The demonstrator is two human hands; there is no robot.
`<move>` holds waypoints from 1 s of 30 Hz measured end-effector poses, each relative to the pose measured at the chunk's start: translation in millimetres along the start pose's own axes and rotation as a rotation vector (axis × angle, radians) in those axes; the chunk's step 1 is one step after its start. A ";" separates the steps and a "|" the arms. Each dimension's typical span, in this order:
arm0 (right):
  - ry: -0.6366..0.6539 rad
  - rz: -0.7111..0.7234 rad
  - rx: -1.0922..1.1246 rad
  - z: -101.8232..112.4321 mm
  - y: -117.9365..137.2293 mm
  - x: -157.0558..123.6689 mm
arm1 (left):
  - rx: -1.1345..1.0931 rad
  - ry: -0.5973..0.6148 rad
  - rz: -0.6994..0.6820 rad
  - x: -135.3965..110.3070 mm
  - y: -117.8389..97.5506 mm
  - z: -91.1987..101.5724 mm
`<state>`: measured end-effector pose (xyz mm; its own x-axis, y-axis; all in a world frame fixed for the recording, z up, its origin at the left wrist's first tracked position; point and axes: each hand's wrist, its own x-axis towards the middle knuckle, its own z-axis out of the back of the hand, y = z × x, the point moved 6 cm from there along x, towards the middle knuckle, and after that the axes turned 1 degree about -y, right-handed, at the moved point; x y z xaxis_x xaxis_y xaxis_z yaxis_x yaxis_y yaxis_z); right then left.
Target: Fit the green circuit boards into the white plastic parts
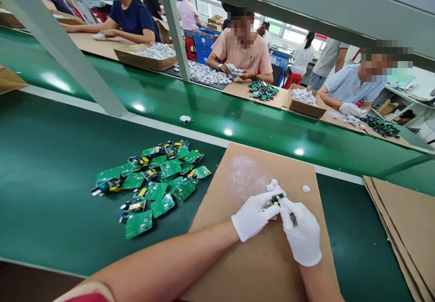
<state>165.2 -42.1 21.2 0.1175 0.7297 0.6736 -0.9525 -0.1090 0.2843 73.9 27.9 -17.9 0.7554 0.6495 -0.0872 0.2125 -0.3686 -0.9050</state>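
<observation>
My left hand (254, 213), in a white glove, is closed on a small green circuit board (276, 199) with a yellow part on it. My right hand (302, 229), also gloved in white, has its fingers pinched together at the board's right side; what lies between them is hidden. White lumps (273, 185) sit just beyond my left fingertips, and a single white piece (306, 189) lies to the right. Both hands are over a brown cardboard sheet (217, 247) with a whitish, dusty patch.
Several green circuit boards (161, 170) lie heaped on the left. One white-topped board (186, 119) sits on the green belt (210, 103) ahead. Cardboard sheets (404, 229) are stacked at right. A grey frame (57, 44) crosses overhead. Co-workers sit opposite with boxes of white pieces (302, 96).
</observation>
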 end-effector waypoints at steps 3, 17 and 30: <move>0.085 -0.078 0.051 -4.2 -4.3 -0.8 | -0.089 0.023 0.058 -1.4 -4.1 -2.6; 0.028 -0.012 -0.006 -7.5 1.0 -4.2 | -0.028 -0.019 0.014 4.6 2.2 -5.2; 0.192 -0.379 0.507 -12.8 -12.3 2.1 | -0.074 -0.014 0.103 -0.1 -3.0 -4.7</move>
<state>173.6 -30.6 10.4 0.3217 0.8825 0.3432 -0.5991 -0.0910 0.7955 76.1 25.9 -13.2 0.7667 0.6150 -0.1843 0.1799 -0.4814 -0.8579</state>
